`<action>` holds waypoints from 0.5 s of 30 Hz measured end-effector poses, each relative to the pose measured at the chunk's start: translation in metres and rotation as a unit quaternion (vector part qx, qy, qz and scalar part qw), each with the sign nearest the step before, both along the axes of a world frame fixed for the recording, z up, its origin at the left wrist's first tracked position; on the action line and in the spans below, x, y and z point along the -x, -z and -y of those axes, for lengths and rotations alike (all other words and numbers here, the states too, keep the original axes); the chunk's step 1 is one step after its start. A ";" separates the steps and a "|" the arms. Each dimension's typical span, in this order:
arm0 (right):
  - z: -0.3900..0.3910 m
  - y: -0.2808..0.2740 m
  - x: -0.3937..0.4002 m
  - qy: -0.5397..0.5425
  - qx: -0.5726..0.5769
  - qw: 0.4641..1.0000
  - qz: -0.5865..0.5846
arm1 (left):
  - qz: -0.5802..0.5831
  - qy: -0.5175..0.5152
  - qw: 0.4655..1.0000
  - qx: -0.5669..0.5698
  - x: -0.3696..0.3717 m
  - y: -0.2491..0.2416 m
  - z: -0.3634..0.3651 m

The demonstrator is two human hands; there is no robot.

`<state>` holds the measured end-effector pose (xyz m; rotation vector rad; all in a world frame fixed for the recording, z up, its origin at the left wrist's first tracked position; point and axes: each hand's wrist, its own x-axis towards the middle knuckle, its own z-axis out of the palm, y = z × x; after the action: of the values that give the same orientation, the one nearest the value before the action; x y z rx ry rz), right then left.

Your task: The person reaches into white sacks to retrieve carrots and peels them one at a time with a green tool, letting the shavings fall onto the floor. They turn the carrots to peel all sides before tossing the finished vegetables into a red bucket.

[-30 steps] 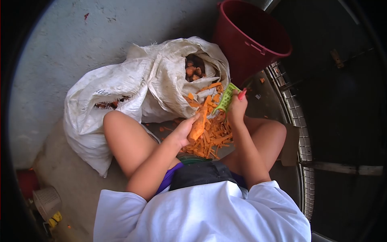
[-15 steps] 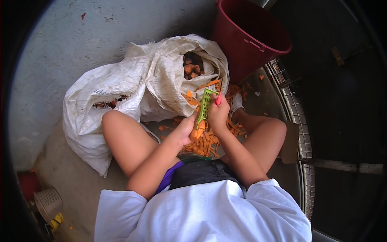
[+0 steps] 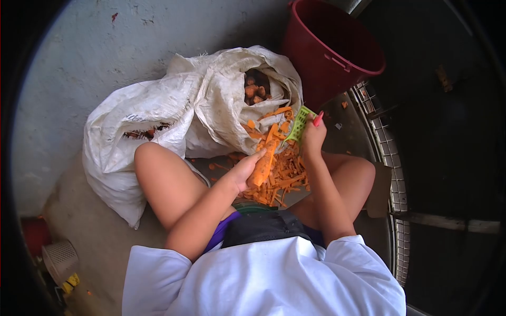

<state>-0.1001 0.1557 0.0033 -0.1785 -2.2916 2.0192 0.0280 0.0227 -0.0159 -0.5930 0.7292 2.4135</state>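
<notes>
My left hand (image 3: 245, 170) is closed around a carrot (image 3: 262, 168), its orange flesh bare along much of its length and its tip pointing away from me. In my right hand (image 3: 313, 138) is a flat green peeler (image 3: 298, 124) full of holes, held a little to the right of the carrot and apart from it. A small red piece (image 3: 318, 118) shows by my right thumb. Below both hands, orange peelings (image 3: 287, 176) lie in a heap between my legs.
Two white woven sacks stand ahead: the nearer-left sack (image 3: 113, 168) and another sack (image 3: 224, 113) with unpeeled carrots (image 3: 256, 92) showing inside. A dark red bucket (image 3: 321, 68) is at the back right, beside a wire grid (image 3: 387, 152). A perforated basket (image 3: 60, 260) sits at lower left.
My right hand and the peeler have moved off the carrot, up and to the right. The carrot stays in my left hand, now showing more of its length.
</notes>
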 end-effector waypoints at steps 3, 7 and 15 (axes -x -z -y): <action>0.023 -0.002 -0.029 -0.066 0.058 0.996 0.032 | -0.020 -0.026 0.999 -0.042 0.004 0.015 0.001; 0.043 -0.016 -0.066 -0.118 0.004 0.993 0.001 | 0.005 -0.109 0.993 -0.056 0.007 0.000 -0.006; 0.030 0.016 -0.039 -0.015 -0.154 0.981 -0.118 | -0.039 0.003 0.999 -0.017 -0.001 0.005 0.000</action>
<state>-0.0610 0.1252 -0.0128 0.1114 -2.4202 1.5676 0.0292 0.0232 -0.0207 -0.4832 0.7188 2.4504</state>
